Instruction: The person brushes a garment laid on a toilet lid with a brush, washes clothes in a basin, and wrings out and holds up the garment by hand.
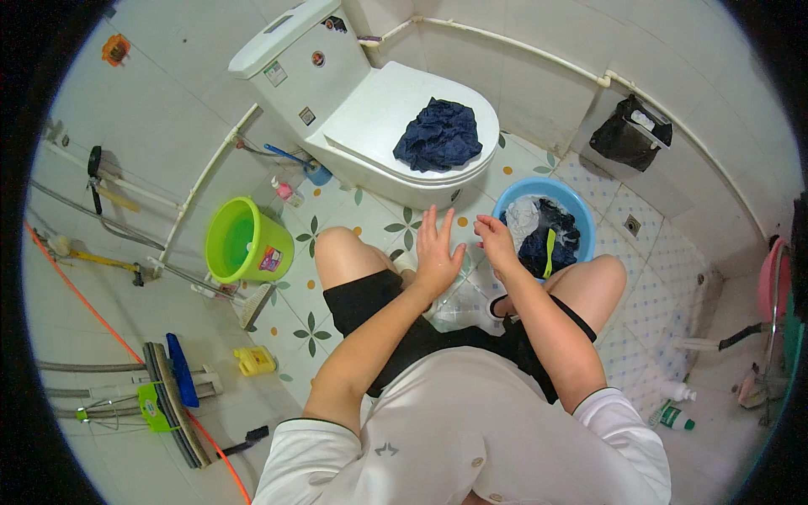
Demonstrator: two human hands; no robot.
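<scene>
My left hand is raised over the tiled floor between my knees, its fingers apart and nothing in it. Close by on the right, my right hand hovers near the rim of a light blue basin, fingers partly curled; I see no object in it. Wet dark clothes and a white cloth lie in the basin with some suds. A yellow-green brush rests on the dark clothes, its bristles hidden. On the closed toilet lid sits a crumpled navy garment.
A lime-green bucket holding water stands at the left, near a pink-labelled bottle and a toilet brush. A yellow jug and mops are lower left. A black bin bag hangs on the wall; bottles lie lower right.
</scene>
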